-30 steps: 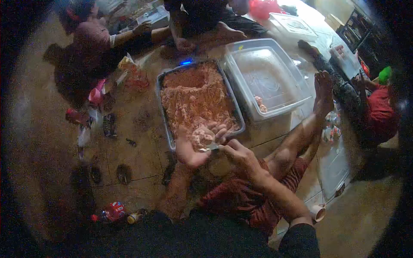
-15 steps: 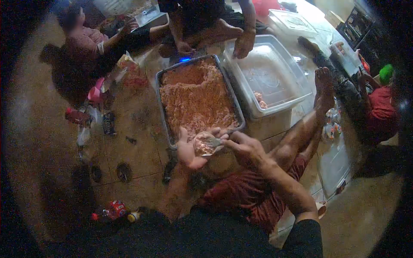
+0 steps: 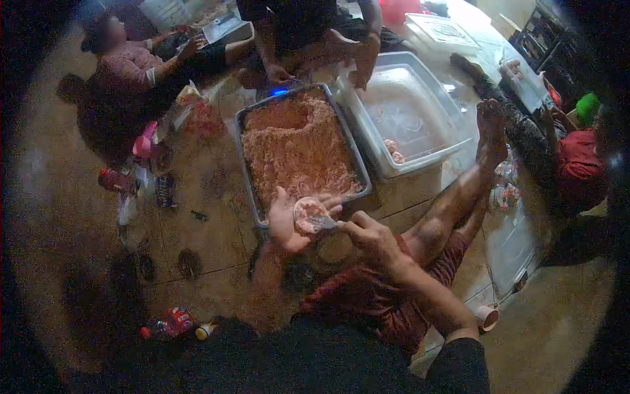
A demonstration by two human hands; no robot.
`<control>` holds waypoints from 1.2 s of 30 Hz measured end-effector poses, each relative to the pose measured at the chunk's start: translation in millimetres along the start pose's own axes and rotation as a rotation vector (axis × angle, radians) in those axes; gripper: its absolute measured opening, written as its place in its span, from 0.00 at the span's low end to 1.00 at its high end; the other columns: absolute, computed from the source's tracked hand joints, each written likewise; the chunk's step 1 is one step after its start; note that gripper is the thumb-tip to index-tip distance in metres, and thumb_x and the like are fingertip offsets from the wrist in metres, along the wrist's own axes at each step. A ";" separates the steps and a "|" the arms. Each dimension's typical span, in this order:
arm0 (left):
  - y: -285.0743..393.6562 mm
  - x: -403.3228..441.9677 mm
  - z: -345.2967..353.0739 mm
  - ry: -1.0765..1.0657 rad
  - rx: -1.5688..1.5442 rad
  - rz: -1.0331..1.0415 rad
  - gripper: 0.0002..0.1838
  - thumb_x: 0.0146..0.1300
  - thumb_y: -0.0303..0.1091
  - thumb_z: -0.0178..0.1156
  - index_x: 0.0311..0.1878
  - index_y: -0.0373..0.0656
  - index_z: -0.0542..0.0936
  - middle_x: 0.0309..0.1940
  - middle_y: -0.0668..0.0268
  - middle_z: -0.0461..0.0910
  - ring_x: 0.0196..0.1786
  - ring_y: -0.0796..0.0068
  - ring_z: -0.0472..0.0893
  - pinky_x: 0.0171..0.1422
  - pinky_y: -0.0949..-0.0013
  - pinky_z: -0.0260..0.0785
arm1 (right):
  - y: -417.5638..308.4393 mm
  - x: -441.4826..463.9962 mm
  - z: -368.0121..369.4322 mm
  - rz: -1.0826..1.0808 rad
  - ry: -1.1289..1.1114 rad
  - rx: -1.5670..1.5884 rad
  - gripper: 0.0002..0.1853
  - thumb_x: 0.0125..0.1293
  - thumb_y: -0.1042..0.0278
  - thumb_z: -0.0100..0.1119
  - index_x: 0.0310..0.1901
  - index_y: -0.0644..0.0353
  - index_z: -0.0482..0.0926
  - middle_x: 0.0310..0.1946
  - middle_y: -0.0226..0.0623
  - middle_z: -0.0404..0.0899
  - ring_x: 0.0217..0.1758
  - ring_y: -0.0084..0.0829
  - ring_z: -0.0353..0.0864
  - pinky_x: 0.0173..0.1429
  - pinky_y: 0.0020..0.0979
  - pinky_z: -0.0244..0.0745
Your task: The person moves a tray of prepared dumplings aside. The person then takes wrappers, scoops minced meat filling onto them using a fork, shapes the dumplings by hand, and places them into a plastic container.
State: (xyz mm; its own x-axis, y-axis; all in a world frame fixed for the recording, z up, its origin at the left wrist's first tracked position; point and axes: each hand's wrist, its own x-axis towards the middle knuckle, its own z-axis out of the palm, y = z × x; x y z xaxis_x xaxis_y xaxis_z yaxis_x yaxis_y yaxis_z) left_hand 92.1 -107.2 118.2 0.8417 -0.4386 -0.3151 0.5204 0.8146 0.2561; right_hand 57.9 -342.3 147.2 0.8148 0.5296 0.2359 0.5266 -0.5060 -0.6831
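Note:
On the palm of my left hand [image 3: 286, 223] lies a thin round wrapper with pink filling [image 3: 308, 213] on it; the fingers are spread beneath. My right hand [image 3: 371, 238] is closed around the handle of a fork [image 3: 325, 224], whose head touches the filling. Just beyond my hands is a grey-rimmed tray [image 3: 245, 172] holding a mass of pinkish-orange mince [image 3: 295, 154], with a hollow at its far end. To its right stands a clear plastic tub [image 3: 401, 98] with a few pink lumps [image 3: 394, 152] in its near corner.
Across the tray a person's hands [image 3: 279, 73] show near the tub. Another person [image 3: 131, 62] sits at the far left, and one in red [image 3: 581, 164] at the right. A red-labelled bottle [image 3: 177, 322] lies near left; a cup [image 3: 485, 318] is at the right.
The filling now lies flatter and the round wrapper faces up more openly. The fork has stayed against the filling. The person across has moved a hand to the tub's left edge.

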 end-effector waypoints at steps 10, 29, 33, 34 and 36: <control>10.8 19.3 -44.7 -0.151 0.128 -0.223 0.58 0.70 0.77 0.25 0.75 0.22 0.55 0.68 0.35 0.70 0.67 0.45 0.76 0.75 0.43 0.66 | 31.7 0.7 -27.7 -0.032 0.008 -0.112 0.18 0.63 0.77 0.65 0.55 0.57 0.81 0.36 0.37 0.76 0.37 0.36 0.81 0.42 0.36 0.79; -0.6 29.9 -99.6 -0.336 0.422 0.003 0.23 0.76 0.48 0.53 0.63 0.40 0.73 0.44 0.63 0.80 0.52 0.67 0.78 0.59 0.63 0.74 | -8.0 41.3 14.3 0.147 0.477 0.471 0.11 0.74 0.69 0.61 0.51 0.66 0.83 0.41 0.32 0.82 0.40 0.23 0.79 0.48 0.27 0.77; 2.1 23.2 -50.9 -0.189 0.791 0.234 0.23 0.69 0.49 0.61 0.57 0.41 0.76 0.42 0.63 0.80 0.50 0.67 0.80 0.56 0.62 0.75 | 19.7 2.8 41.5 0.414 0.218 0.811 0.10 0.76 0.72 0.58 0.54 0.66 0.82 0.42 0.32 0.82 0.43 0.22 0.79 0.48 0.28 0.77; 2.7 22.9 -44.8 -0.155 0.950 0.326 0.23 0.67 0.49 0.63 0.55 0.42 0.76 0.42 0.63 0.80 0.49 0.66 0.80 0.55 0.62 0.75 | 20.8 -0.8 43.9 0.407 0.222 0.809 0.10 0.76 0.72 0.58 0.54 0.66 0.82 0.42 0.32 0.82 0.43 0.22 0.79 0.48 0.28 0.77; 2.5 21.6 -34.3 -0.109 1.217 0.472 0.23 0.64 0.50 0.67 0.53 0.42 0.77 0.41 0.63 0.81 0.48 0.66 0.81 0.54 0.61 0.75 | 25.7 -7.7 48.7 0.432 0.212 0.894 0.10 0.73 0.76 0.59 0.53 0.67 0.82 0.41 0.31 0.82 0.43 0.22 0.79 0.46 0.29 0.77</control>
State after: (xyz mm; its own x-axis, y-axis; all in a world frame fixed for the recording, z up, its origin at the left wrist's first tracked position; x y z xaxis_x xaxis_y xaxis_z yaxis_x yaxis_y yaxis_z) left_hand 106.7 -101.6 80.7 0.9549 -0.2825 0.0918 -0.0779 0.0602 0.9951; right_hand 53.3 -326.1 94.2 0.9646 0.2458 -0.0950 -0.1263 0.1149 -0.9853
